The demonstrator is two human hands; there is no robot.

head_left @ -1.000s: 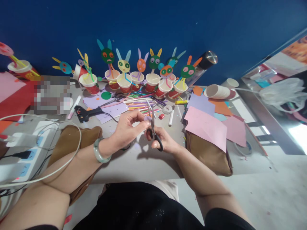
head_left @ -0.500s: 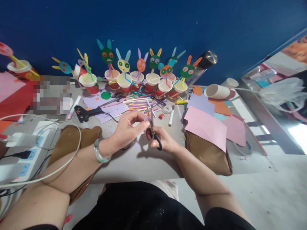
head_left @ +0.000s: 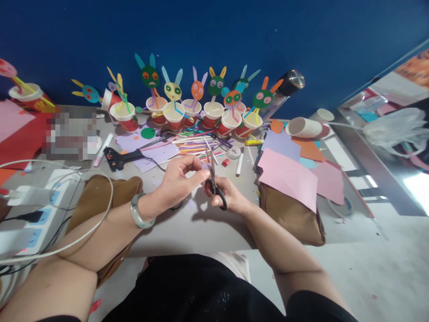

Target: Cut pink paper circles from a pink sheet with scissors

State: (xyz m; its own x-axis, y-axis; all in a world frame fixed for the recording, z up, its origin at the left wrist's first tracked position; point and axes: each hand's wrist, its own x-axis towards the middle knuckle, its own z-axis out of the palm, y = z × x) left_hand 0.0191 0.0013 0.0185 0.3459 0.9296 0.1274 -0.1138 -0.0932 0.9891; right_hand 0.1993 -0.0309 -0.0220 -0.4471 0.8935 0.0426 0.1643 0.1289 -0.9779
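Between the thumb and fingers of my left hand (head_left: 182,179) is a small piece of purple paper (head_left: 206,166), pinched near its edge. My right hand (head_left: 228,194) grips a pair of black-handled scissors (head_left: 212,172), with fingers through the loops. The blades point up and away from me, slightly apart, right beside the purple paper. Whether they touch the paper is hard to make out. Both hands are above the grey table (head_left: 187,232), close together, and their shadow falls below.
Paper cups with rabbit-faced figures (head_left: 173,114) line the back. A black glue gun (head_left: 122,158) lies left, near a white power strip (head_left: 47,210) and its cable. Coloured sticks (head_left: 191,145) lie behind my hands. Pink paper (head_left: 288,174) covers a brown pouch (head_left: 291,219) at right.
Hardly anything differs. Both hands, the scissors and the purple paper keep nearly the same position; the view has shifted very slightly.
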